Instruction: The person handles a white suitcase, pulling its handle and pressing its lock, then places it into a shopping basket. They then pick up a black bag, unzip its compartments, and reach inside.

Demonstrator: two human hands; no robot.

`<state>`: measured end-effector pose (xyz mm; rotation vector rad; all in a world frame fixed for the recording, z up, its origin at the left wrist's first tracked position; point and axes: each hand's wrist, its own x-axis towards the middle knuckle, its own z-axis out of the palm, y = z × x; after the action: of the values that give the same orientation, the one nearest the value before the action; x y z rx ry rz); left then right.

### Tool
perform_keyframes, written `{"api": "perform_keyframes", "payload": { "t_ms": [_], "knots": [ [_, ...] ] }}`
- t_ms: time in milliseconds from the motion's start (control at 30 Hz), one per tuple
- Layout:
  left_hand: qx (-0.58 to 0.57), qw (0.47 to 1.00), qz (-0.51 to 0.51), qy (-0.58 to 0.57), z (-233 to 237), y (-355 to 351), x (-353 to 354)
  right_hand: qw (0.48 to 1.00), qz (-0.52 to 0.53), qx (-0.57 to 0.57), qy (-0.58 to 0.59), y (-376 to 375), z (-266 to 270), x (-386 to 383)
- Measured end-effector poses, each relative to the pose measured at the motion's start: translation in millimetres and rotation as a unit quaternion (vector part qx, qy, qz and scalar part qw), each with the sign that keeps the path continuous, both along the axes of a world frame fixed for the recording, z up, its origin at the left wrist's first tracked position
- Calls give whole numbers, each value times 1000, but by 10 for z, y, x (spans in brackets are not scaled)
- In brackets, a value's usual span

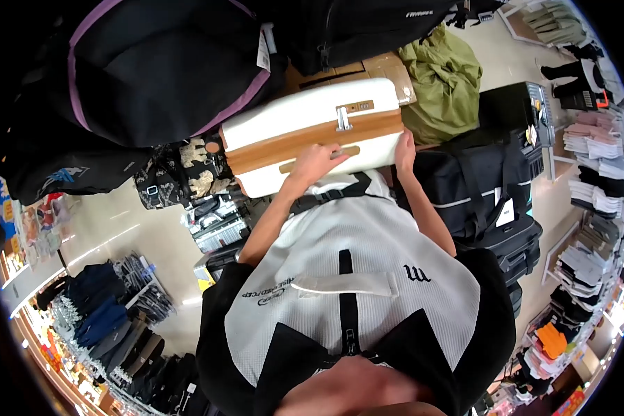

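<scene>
My left fingers (324,151) curl over the handle (354,150) of the white suitcase (284,119); my right fingers (405,141) touch its right end. Whether either grips, I can't tell. Cardboard (388,68) lies along its far edge, shop floor (118,225) below.

Bright, fairly even, whitish indoor light is recorded. Glare is registered as pale streaks on the glossy beige floor (104,215). The white hard-shell suitcase with a tan band (315,135) is brightly lit and clearly rendered; in the black fabric bag with purple piping (159,69), detail is largely swallowed by shadow. Strong fisheye distortion is noted: the pale shelves of folded clothing (596,180) are bowed and softened. Corners are blacked out by circular vignetting.
</scene>
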<state>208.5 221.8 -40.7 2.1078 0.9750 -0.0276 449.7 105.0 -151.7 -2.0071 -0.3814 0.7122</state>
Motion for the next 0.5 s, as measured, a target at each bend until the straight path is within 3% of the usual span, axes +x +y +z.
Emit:
{"api": "perform_keyframes", "payload": {
  "t_ms": [200,300,400,500],
  "knots": [
    [2,999,-8,40,71,150,60,998,53,-4,31,112,173,156],
    [9,999,-11,44,41,225,56,966,122,49,-224,344,172,387],
    [4,999,-17,51,55,264,77,935,185,105,-285,780,738,346],
    [-17,998,-18,65,158,183,81,899,290,143,-297,1157,729,291]
  ]
}}
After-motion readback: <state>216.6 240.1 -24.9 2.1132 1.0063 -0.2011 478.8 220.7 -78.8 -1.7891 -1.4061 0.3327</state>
